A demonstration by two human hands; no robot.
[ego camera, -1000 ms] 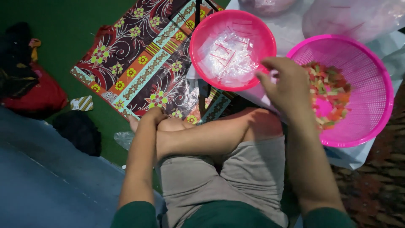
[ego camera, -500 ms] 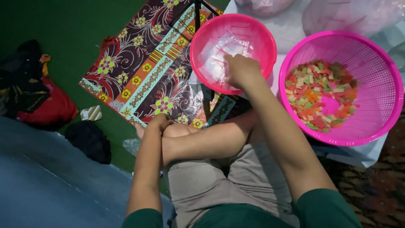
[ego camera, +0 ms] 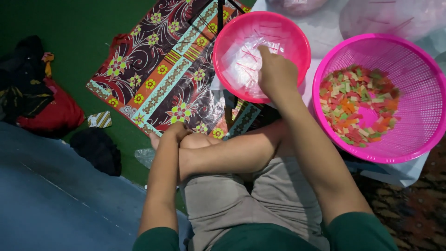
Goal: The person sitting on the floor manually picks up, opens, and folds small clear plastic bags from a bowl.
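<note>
right hand (ego camera: pixel 277 72): reaching down into the pink bowl (ego camera: pixel 297 37), onto the clear bags (ego camera: pixel 241 65); can't tell its grip
left hand (ego camera: pixel 174 135): way back, cupped over the foot (ego camera: pixel 197 140)

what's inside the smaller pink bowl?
Clear plastic bags lie in the smaller pink bowl. The right hand reaches in over them, hiding whatever sits under it.

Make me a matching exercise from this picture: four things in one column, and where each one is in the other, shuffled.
Things:
1. right hand
2. left hand
3. large pink plastic mesh basket
4. red cloth bundle

Places:
A. on the foot by the bent knee
B. far left on the green floor
C. inside the smaller pink plastic bowl
D. far right, holding multicoloured pieces

Pairs: 1-C, 2-A, 3-D, 4-B
</note>
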